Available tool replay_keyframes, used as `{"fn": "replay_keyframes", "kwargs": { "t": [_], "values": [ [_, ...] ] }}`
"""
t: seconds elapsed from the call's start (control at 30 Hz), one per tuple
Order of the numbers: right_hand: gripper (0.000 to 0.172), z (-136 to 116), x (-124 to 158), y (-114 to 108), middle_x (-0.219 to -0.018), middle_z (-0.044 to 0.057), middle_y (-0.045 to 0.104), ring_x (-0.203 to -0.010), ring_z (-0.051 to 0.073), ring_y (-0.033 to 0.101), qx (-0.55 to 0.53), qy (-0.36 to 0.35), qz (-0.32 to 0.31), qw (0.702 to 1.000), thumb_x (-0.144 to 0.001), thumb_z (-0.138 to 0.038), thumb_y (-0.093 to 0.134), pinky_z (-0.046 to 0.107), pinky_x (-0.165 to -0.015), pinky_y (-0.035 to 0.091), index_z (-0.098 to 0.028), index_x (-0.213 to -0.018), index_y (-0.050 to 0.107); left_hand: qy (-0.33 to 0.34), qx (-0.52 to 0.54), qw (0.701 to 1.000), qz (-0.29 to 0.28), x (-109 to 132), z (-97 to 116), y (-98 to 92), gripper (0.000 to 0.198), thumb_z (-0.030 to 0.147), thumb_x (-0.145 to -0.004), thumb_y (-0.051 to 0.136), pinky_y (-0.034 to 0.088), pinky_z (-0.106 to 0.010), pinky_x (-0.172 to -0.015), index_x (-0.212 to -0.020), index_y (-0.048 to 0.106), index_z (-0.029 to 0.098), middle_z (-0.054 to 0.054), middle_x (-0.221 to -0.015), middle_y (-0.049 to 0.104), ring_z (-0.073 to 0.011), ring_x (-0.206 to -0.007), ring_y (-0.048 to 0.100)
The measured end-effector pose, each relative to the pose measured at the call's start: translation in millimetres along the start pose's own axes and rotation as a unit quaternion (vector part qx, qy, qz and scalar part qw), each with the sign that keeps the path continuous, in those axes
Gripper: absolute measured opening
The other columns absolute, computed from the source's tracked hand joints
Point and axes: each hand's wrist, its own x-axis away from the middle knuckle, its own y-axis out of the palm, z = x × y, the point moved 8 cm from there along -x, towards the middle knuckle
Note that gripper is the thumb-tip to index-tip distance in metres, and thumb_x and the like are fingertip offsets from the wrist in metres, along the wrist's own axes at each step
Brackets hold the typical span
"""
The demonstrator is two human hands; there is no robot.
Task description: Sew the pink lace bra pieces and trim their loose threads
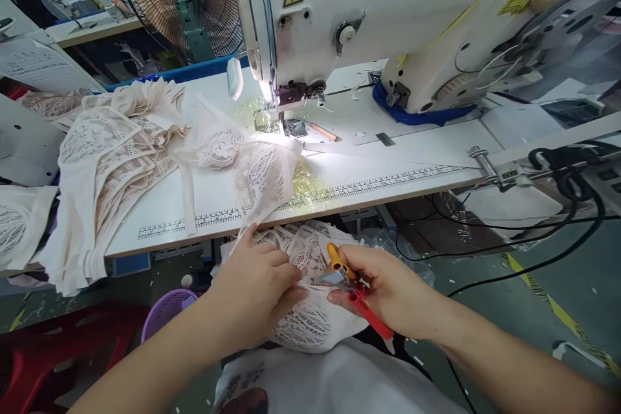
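Observation:
My left hand [264, 281] is closed on a pale lace bra [303, 323] in my lap, with its thumb over the fabric and its fingertips by a strap that runs up to the table edge. My right hand [388, 284] grips small thread snips [338, 262] with a yellow handle and metal blades, close to the lace. A red-handled piece [371, 315] sticks out below the same fingers; whether it belongs to the snips I cannot tell. Another lace bra [264, 171] lies on the sewing table, its upper edge near the needle of the sewing machine [301, 90].
A stack of lace bras [111, 162] covers the table's left side. A printed ruler [369, 189] runs along its front. A small orange-brown stick [323, 132] lies near the needle. Behind stands a fan [194, 19]. A purple basket [167, 314] and red stool [72, 349] are below left; black cables [514, 265] hang right.

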Motion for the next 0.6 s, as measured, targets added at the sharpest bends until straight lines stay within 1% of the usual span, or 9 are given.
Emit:
{"fn": "replay_keyframes", "kwargs": {
  "t": [0.1, 0.17, 0.23, 0.27, 0.33, 0.4, 0.47, 0.53, 0.6],
  "values": [
    [0.007, -0.9, 2.2, -1.2, -0.066, -0.003, 0.047, -0.056, 0.011, 0.04, -0.01, -0.01, 0.006, 1.0, -0.073, -0.022, 0.056, 0.021, -0.049, 0.037, -0.02, -0.07, 0.05, -0.048, 0.0, 0.999, 0.016, 20.7, -16.3, -15.9, 0.015, 0.021, -0.084, 0.049, 0.026, -0.05, -0.102, -0.08, 0.064, 0.021, 0.0, -0.07, 0.061, -0.0181, -0.069, 0.058],
    [0.01, 0.1, 5.0, -2.0, -0.063, -0.002, 0.048, -0.054, 0.011, 0.04, 0.006, -0.015, 0.015, 1.0, -0.074, -0.023, 0.057, 0.021, -0.048, 0.037, -0.02, -0.068, 0.05, -0.099, 0.051, 0.993, 0.045, 37.9, -31.0, -22.9, 0.014, 0.021, -0.084, 0.048, 0.034, -0.042, -0.099, -0.084, 0.063, 0.022, 0.0, -0.075, 0.063, -0.0172, -0.074, 0.06],
    [0.015, 5.1, 8.6, -2.3, -0.06, -0.002, 0.049, -0.051, 0.011, 0.041, 0.022, -0.011, 0.024, 0.999, -0.077, -0.026, 0.058, 0.022, -0.046, 0.037, -0.02, -0.066, 0.05, -0.168, 0.136, 0.971, 0.1, 56.0, -45.8, -23.8, 0.009, 0.022, -0.084, 0.051, 0.043, -0.032, -0.086, -0.085, 0.06, 0.022, 0.0, -0.081, 0.063, -0.0161, -0.077, 0.06],
    [0.016, 9.2, 10.4, -2.1, -0.06, -0.002, 0.05, -0.051, 0.012, 0.042, 0.025, -0.006, 0.026, 0.999, -0.078, -0.028, 0.058, 0.023, -0.045, 0.038, -0.02, -0.065, 0.051, -0.199, 0.19, 0.952, 0.136, 64.4, -51.8, -21.7, 0.006, 0.021, -0.082, 0.053, 0.046, -0.028, -0.079, -0.086, 0.058, 0.021, 0.0, -0.082, 0.062, -0.0153, -0.077, 0.06],
    [0.017, 18.6, 12.9, -0.8, -0.061, 0.0, 0.053, -0.052, 0.014, 0.046, 0.024, 0.001, 0.021, 0.999, -0.079, -0.03, 0.06, 0.024, -0.045, 0.041, -0.021, -0.067, 0.053, -0.237, 0.307, 0.897, 0.212, 77.0, -59.6, -12.7, 0.008, 0.018, -0.08, 0.055, 0.047, -0.025, -0.07, -0.087, 0.053, 0.02, -0.001, -0.084, 0.06, -0.0143, -0.077, 0.059],
    [0.015, 26.7, 14.1, 1.4, -0.062, 0.001, 0.055, -0.052, 0.015, 0.05, 0.016, 0.005, 0.008, 1.0, -0.077, -0.032, 0.063, 0.025, -0.046, 0.044, -0.021, -0.069, 0.057, -0.239, 0.419, 0.832, 0.273, 82.5, -62.7, -1.4, 0.012, 0.018, -0.079, 0.057, 0.048, -0.026, -0.071, -0.088, 0.049, 0.019, -0.003, -0.087, 0.061, -0.0145, -0.08, 0.059],
    [0.016, 32.0, 15.2, 4.3, -0.064, 0.002, 0.057, -0.055, 0.017, 0.053, 0.002, 0.014, -0.003, 1.0, -0.076, -0.033, 0.066, 0.025, -0.048, 0.047, -0.022, -0.069, 0.058, -0.233, 0.487, 0.781, 0.313, 84.7, -64.2, 7.9, 0.012, 0.021, -0.079, 0.058, 0.047, -0.028, -0.075, -0.082, 0.048, 0.018, -0.007, -0.093, 0.062, -0.0163, -0.087, 0.059],
    [0.021, 35.8, 17.5, 4.0, -0.066, 0.003, 0.057, -0.057, 0.017, 0.054, -0.02, 0.035, 0.014, 0.999, -0.075, -0.037, 0.067, 0.025, -0.051, 0.048, -0.022, -0.066, 0.055, -0.231, 0.511, 0.758, 0.334, 86.8, -64.9, 13.5, 0.014, 0.025, -0.08, 0.06, 0.046, -0.031, -0.08, -0.075, 0.048, 0.017, -0.01, -0.097, 0.063, -0.0184, -0.093, 0.058],
    [0.025, 38.7, 20.3, 1.8, -0.067, 0.002, 0.057, -0.059, 0.017, 0.053, -0.043, 0.053, 0.04, 0.997, -0.075, -0.041, 0.066, 0.025, -0.053, 0.048, -0.022, -0.065, 0.052, -0.224, 0.518, 0.754, 0.336, 87.9, -64.0, 17.6, 0.017, 0.028, -0.08, 0.061, 0.045, -0.033, -0.083, -0.072, 0.052, 0.015, -0.011, -0.098, 0.062, -0.0198, -0.095, 0.058]
  ]
}}
